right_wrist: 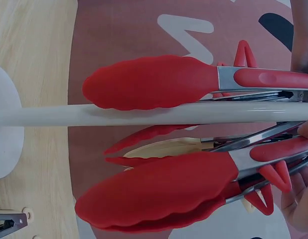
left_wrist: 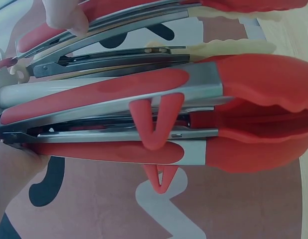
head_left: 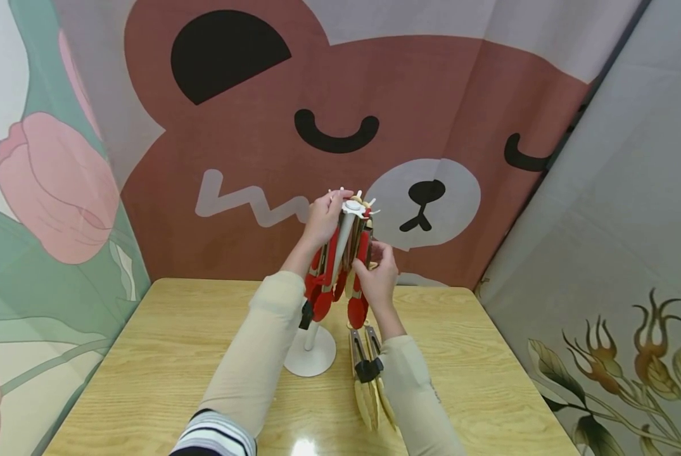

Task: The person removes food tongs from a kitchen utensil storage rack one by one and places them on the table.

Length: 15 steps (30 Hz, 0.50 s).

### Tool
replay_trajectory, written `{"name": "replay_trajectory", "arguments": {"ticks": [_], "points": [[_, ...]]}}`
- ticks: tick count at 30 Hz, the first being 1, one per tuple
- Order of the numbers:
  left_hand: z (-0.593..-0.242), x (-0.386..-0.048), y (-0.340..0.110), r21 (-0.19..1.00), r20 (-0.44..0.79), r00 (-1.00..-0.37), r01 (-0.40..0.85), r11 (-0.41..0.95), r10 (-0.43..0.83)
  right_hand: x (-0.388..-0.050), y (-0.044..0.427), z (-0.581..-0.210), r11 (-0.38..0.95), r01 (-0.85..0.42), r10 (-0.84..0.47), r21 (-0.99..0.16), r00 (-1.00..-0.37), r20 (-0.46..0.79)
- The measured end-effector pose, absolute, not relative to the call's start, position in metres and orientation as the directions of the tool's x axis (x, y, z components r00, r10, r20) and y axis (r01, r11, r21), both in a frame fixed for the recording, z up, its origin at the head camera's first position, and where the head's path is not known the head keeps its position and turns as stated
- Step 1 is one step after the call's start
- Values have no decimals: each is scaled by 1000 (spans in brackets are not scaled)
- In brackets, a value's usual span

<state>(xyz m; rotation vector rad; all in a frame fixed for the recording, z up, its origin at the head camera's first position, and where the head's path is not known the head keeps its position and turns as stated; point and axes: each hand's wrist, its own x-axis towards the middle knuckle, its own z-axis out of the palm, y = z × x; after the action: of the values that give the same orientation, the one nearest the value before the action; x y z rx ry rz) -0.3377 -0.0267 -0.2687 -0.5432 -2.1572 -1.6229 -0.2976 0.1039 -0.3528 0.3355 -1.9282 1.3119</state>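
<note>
Red-tipped tongs [head_left: 323,304] and some cream-tipped ones [left_wrist: 233,48] hang from a white rack [head_left: 353,206] with a white pole [right_wrist: 49,115]. My left hand [head_left: 322,218] is at the rack's top left, touching the hinge ends of red tongs; in the left wrist view this hand [left_wrist: 14,167] is cut off, its fingertips hidden. My right hand [head_left: 379,275] pinches red tongs [head_left: 357,310] on the rack's right side. Its thumb lies on the red handle [right_wrist: 281,148] in the right wrist view, with the hand [right_wrist: 299,201] behind the handles.
Two cream-tipped tongs [head_left: 365,402] with black parts lie on the wooden table [head_left: 203,342], right of the rack's round white base [head_left: 311,358]. A bear-patterned curtain [head_left: 232,126] hangs behind, with floral curtains [head_left: 49,190] at both sides.
</note>
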Motion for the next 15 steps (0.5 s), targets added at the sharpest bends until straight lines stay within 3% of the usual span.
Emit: {"name": "replay_trajectory", "arguments": {"ticks": [11,15], "points": [[-268,-337,-26,808,522,-850,521,275,75,-296,105,-361,413,-619,207,-668,-651,731],[-268,-337,-26,807,523,-849,521,279,73,-296,107,-363,368,-614,201,-699,-681,704]]}}
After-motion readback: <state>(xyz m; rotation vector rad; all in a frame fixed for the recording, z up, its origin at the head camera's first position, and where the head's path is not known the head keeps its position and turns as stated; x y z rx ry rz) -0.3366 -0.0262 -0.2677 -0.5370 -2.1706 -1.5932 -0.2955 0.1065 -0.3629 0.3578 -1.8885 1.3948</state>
